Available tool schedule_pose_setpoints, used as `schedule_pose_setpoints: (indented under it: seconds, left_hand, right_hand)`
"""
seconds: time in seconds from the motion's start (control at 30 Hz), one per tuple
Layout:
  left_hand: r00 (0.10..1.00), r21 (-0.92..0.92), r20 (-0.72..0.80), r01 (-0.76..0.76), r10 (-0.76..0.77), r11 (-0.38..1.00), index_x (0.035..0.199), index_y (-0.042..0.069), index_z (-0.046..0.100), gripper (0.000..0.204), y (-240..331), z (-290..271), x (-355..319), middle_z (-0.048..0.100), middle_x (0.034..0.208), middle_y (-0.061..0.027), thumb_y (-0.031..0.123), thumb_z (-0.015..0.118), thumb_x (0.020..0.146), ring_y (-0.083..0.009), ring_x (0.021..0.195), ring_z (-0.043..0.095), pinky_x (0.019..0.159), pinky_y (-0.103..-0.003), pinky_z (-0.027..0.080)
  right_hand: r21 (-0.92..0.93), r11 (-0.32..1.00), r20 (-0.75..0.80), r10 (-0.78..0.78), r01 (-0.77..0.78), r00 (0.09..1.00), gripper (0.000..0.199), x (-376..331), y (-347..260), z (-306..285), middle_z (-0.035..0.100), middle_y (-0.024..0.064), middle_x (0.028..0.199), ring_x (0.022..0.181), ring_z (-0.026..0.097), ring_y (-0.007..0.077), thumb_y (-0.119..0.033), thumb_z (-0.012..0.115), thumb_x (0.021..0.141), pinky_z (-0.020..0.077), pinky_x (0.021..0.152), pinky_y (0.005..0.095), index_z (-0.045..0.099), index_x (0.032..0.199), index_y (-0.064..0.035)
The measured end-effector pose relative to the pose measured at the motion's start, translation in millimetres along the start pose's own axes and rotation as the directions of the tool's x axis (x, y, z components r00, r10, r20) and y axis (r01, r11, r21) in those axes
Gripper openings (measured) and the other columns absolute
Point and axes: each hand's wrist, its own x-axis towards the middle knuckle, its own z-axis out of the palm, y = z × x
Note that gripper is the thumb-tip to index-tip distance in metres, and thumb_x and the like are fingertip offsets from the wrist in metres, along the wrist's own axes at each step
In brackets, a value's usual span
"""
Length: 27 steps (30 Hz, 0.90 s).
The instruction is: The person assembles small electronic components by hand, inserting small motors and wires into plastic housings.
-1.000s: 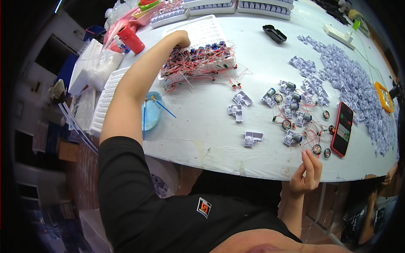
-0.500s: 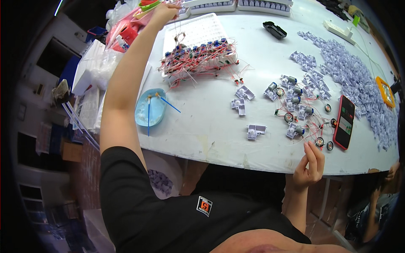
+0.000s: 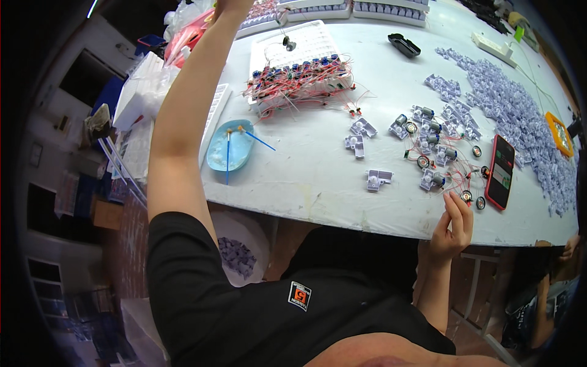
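My left hand is reached out at the top edge, its fingers cut off by the frame. From thin wires leading up past the edge hangs a small dark round part, above a white slotted tray. Below it lies a tangled row of blue-ended motors with red and white wires. My right hand is at the near table edge, thumb and fingers pressed together; what is between them, if anything, cannot be made out. Its fingertips are beside a grey motor in a pale lilac housing and small round speakers.
A blue dish holds two blue-handled brushes at the left. On the right are a red-edged phone and a large heap of lilac housings. A black case and a white power strip lie farther back.
My left hand has moved up, so its fingers have left the picture. The dangling round part has shifted right and up. My right hand has hardly moved; the view has shifted slightly.
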Motion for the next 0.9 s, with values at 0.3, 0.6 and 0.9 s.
schedule_pose_setpoints:
  seconds: [0.3, 0.6, 0.9]
  left_hand:
    - [0.994, -0.016, 0.084, -0.07, 0.071, 0.997, 0.145, 0.01, 0.056, 0.058, 32.4, 23.3, -31.3, 0.07, 0.103, -0.0083, 0.002, 0.072, 0.09, -0.0151, 0.092, 0.066, 0.078, -0.026, 0.054]
    - [0.989, -0.006, 0.044, -0.141, 0.141, 0.99, 0.145, 0.009, 0.055, 0.055, 62.4, 32.8, -70.0, 0.069, 0.103, -0.0085, 0.003, 0.071, 0.093, -0.0158, 0.091, 0.066, 0.079, -0.028, 0.054]
    - [0.992, -0.014, 0.014, -0.126, 0.126, 0.992, 0.144, 0.008, 0.055, 0.051, 78.8, 19.3, -76.4, 0.069, 0.103, -0.0076, 0.003, 0.068, 0.096, -0.0132, 0.09, 0.065, 0.08, -0.027, 0.052]
  right_hand:
    - [0.144, 0.989, 0.111, 0.001, -0.017, 0.994, 0.043, 35.7, -26.0, 13.9, 0.071, 0.0141, 0.113, 0.103, 0.066, 0.0301, 0.015, 0.063, 0.081, 0.0509, 0.091, 0.039, 0.073, 0.118, -0.0023]
    - [0.324, 0.943, 0.443, -0.086, -0.071, 0.892, 0.066, 167.5, -79.8, 232.2, 0.07, 0.0246, 0.12, 0.105, 0.069, 0.035, -0.04, 0.082, 0.084, 0.0536, 0.095, 0.0387, 0.064, 0.129, 0.0052]
    - [0.413, 0.874, 0.519, 0.006, -0.256, 0.855, 0.026, 179.7, -100.0, 302.2, 0.076, 0.0135, 0.101, 0.099, 0.071, 0.0297, -0.021, 0.078, 0.084, 0.0544, 0.09, 0.0386, 0.077, 0.107, -0.0085]
